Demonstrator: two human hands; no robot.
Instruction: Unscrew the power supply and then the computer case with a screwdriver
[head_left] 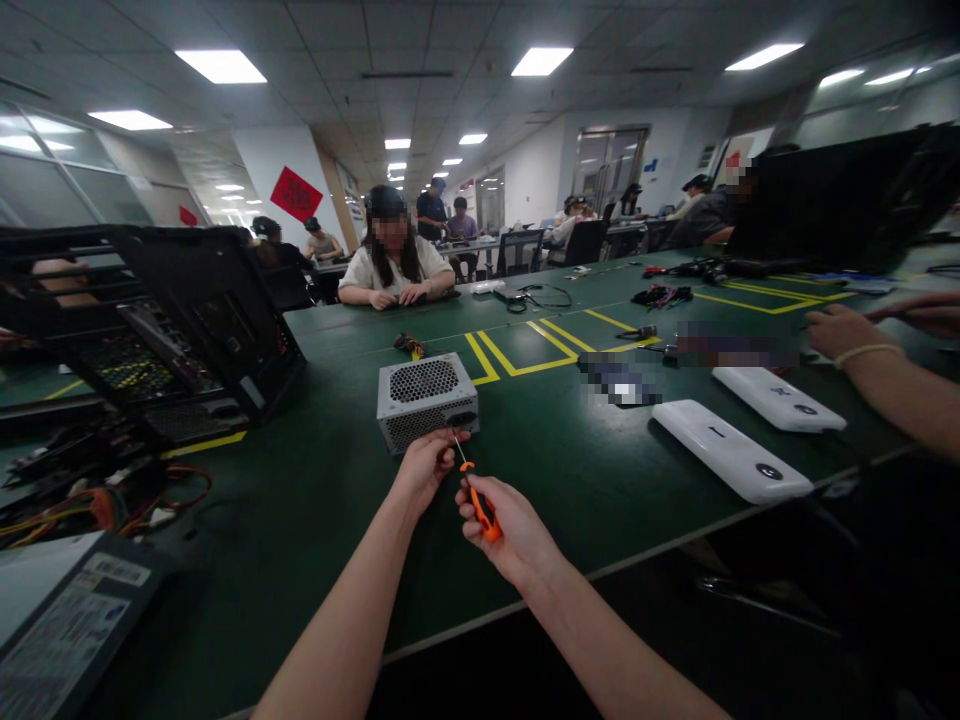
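A grey metal computer power supply (427, 388) sits on the green table, its perforated grille facing up and its socket side turned toward me. My right hand (510, 525) is closed around the orange and black handle of a screwdriver (484, 512). The thin shaft points away from me, and its tip is by the fingers of my left hand (426, 468). Those fingers are pinched together at the supply's near lower edge, close to the shaft. Whatever small thing they may hold is too small to make out.
An open black computer case (202, 330) stands at the left, with a tangle of cables (105, 510) and another power supply (75, 620) nearer me. Two white power banks (731, 450) lie at the right, near a co-worker's hands (847, 335). Another person (394, 260) sits opposite.
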